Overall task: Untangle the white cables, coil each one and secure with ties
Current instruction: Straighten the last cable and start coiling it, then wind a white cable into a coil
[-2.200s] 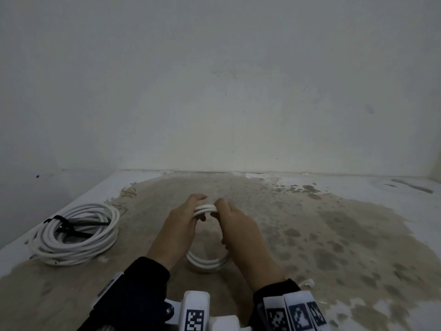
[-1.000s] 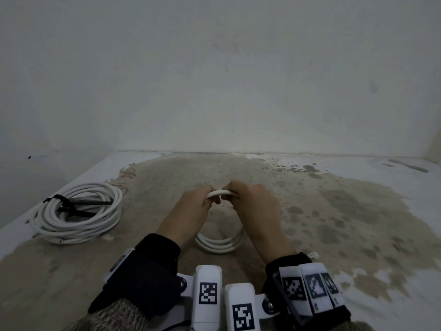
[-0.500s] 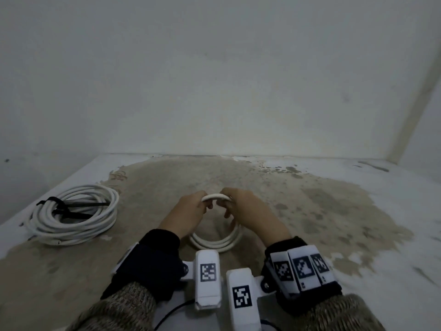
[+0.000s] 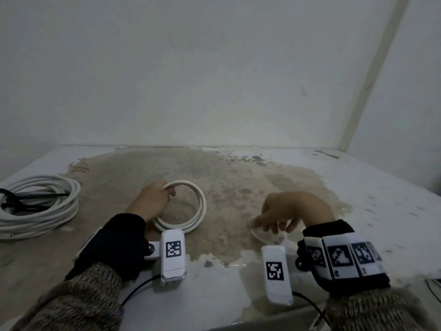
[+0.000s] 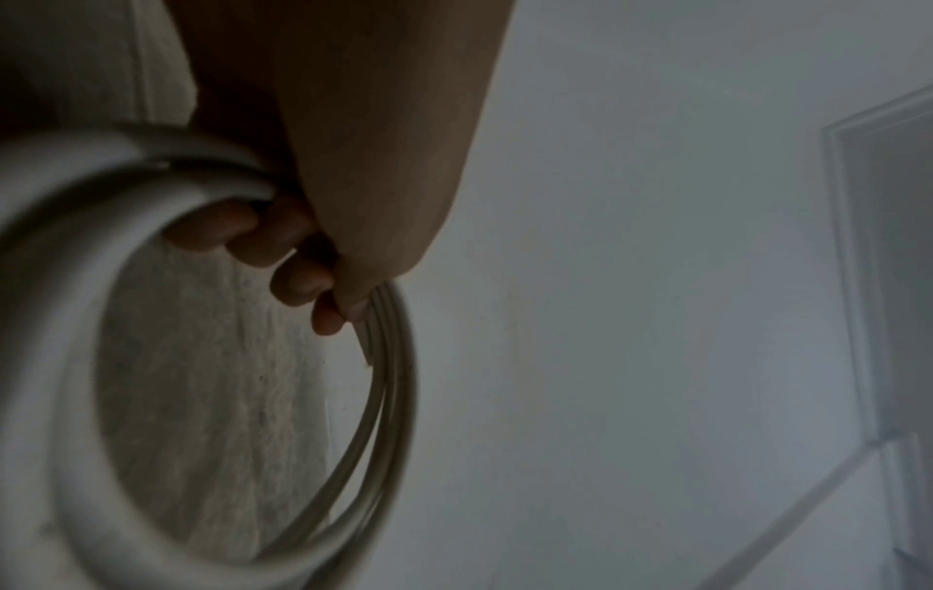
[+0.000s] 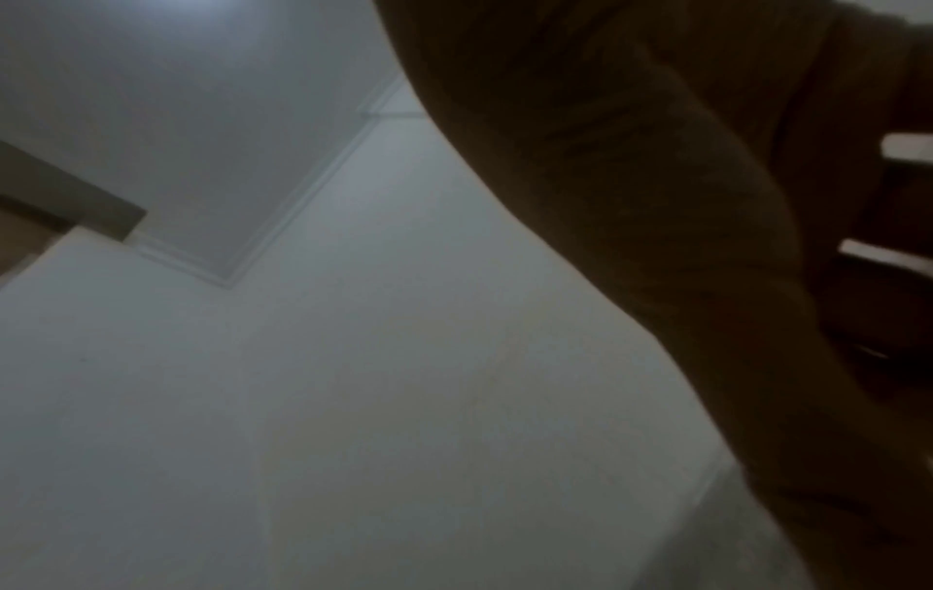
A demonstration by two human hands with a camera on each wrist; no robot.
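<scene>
The left hand (image 4: 152,201) grips a small coil of white cable (image 4: 191,206), fingers curled round the upper left of the loop. The coil stands tilted, its lower turns resting on the bench (image 4: 238,187) just ahead of the left wrist. The left wrist view confirms the grasp: the fingertips (image 5: 298,279) wrap round several turns of the small coil (image 5: 384,399), and a cut cable end projects just below them. No tie can be made out on this coil.

The right hand (image 4: 291,211) is well apart from the small coil, to the right, held just above the bench with the back of the hand uppermost. Its fingers (image 4: 269,223) point down and to the left, loosely bent, over a small pale item (image 4: 269,236) lying on the bench. Whether the fingers touch or pinch that item cannot be told; the item itself is blurred and its nature is not clear. The right wrist view shows only the dark underside of the hand (image 6: 656,199) against the wall and gives no finger detail.

A larger coil of white cable (image 4: 40,206) lies flat on the bench at the far left, well apart from both hands. A black tie (image 4: 14,201) crosses its turns on the left side.

The bench surface is white, with a broad brown worn patch (image 4: 214,175) across the middle. Both wrists carry white camera units with black-and-white markers.
</scene>
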